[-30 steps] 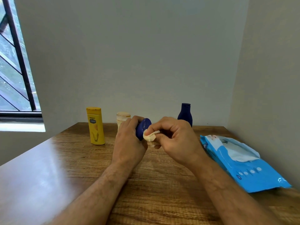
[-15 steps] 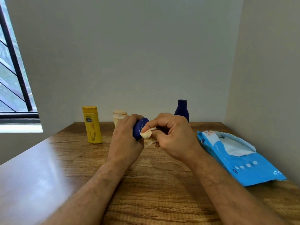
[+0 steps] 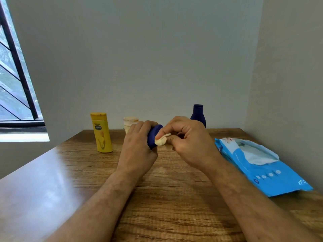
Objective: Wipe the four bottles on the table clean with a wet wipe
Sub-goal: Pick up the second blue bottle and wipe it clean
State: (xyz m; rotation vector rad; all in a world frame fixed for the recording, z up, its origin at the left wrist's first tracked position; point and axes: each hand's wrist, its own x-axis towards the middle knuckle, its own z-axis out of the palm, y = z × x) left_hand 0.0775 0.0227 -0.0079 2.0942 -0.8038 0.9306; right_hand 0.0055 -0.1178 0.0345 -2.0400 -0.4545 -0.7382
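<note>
Left hand (image 3: 138, 151) wraps smooth rounded blue bottle (image 3: 153, 136); right hand (image 3: 188, 144) pinches crumpled wet wipe (image 3: 161, 140) against it, above wood-grain counter (image 3: 167, 198).

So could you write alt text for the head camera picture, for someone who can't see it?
A person's left hand grips a dark blue bottle above a wooden table while the right hand pinches a wet wipe against it. Behind stand a yellow bottle, a cream bottle and another blue bottle; an open wipes pack lies right.
</note>
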